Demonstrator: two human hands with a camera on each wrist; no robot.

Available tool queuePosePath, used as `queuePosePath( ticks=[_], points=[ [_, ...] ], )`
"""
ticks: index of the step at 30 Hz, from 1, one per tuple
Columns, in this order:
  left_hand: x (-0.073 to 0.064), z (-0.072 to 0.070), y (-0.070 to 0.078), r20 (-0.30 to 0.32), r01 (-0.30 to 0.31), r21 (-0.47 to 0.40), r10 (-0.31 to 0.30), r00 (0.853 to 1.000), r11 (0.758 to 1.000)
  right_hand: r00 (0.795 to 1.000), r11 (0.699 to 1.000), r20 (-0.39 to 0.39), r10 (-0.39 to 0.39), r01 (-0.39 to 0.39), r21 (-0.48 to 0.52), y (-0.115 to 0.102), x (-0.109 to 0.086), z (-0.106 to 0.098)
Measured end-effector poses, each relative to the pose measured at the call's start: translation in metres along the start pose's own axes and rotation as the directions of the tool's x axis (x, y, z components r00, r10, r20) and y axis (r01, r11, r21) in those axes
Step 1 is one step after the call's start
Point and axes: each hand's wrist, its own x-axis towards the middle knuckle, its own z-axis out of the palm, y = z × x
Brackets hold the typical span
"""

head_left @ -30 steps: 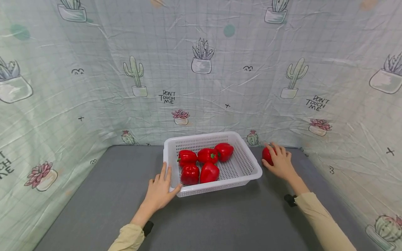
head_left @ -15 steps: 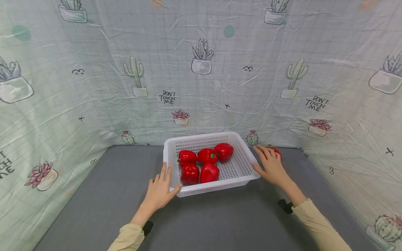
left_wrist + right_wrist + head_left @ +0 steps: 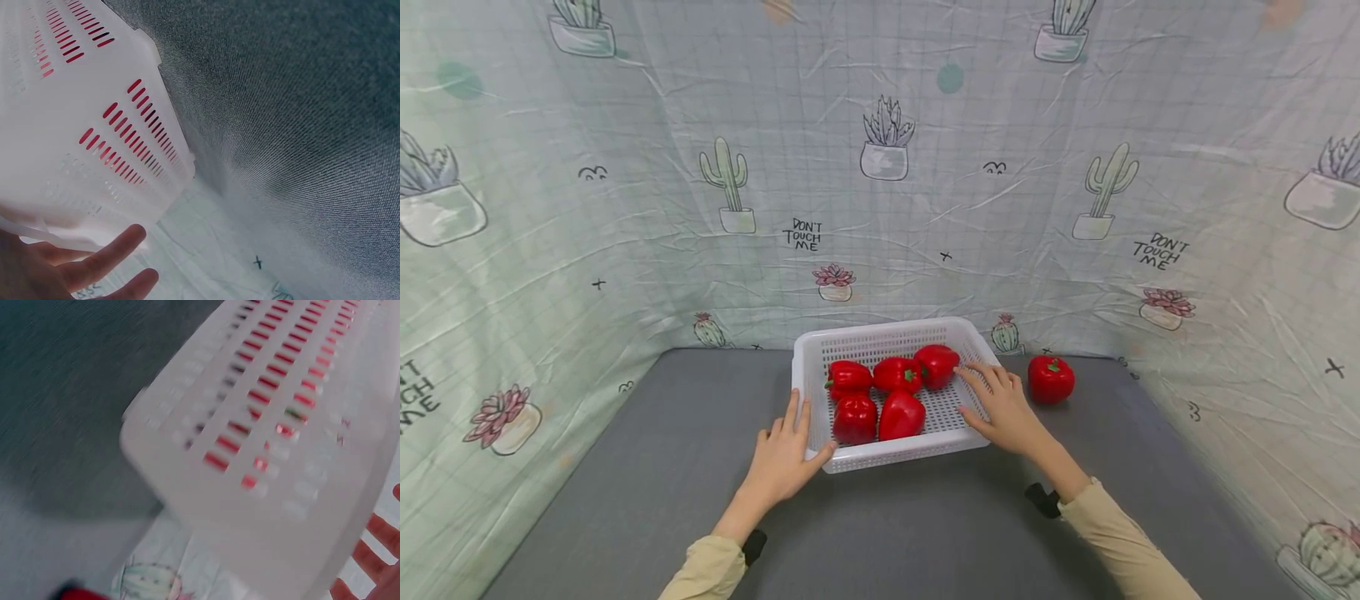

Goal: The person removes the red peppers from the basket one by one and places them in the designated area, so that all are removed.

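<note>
A white perforated plastic basket (image 3: pixel 910 451) holds several red bell peppers (image 3: pixel 902 416), grouped toward its left and middle. My left hand (image 3: pixel 778 460) rests on the basket's front left corner, fingers straight along the rim and thumb pointing right. Over the basket's right end is my right hand (image 3: pixel 1009 417), fingers loosely spread, nothing in its grasp, fingertips near the back right pepper (image 3: pixel 937 366). Another red bell pepper (image 3: pixel 1051 380) stands on the table to the right of the basket, its green stem up. The right wrist view catches the right fingers (image 3: pixel 384 532) beyond the basket's rim.
The grey table (image 3: pixel 917 533) extends in front of the basket and to both sides. A hanging cloth printed with potted cacti (image 3: pixel 885 158) encloses the back and both sides, close behind the basket's far rim.
My right hand has left the lone bell pepper and moved left, across the basket's right rim to above its inside. The lone pepper now shows fully. My left hand has stayed put.
</note>
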Motion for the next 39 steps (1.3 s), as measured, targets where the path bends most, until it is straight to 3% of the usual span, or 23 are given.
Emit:
queuePosePath(
  ticks=[15,23,31,39],
  points=[
    [-0.001,0.0,0.0,0.004,0.0,-0.003,0.0,1.0,1.0,0.994,0.998,0.114,-0.003,-0.004,0.065,-0.028,0.033,0.028],
    [0.0,-0.003,0.0,-0.007,-0.006,-0.009,0.006,1.0,1.0,0.986,0.998,0.155,-0.064,0.06,0.03,-0.028,0.048,0.035],
    [0.001,-0.002,0.001,0.007,-0.003,-0.018,0.003,1.0,1.0,0.948,0.999,0.316,-0.046,0.05,-0.002,-0.027,0.054,0.043],
    [0.001,-0.001,0.001,0.004,0.002,-0.005,-0.002,1.0,1.0,0.908,0.999,0.419,-0.026,0.04,-0.025,-0.027,0.058,0.054]
  ],
)
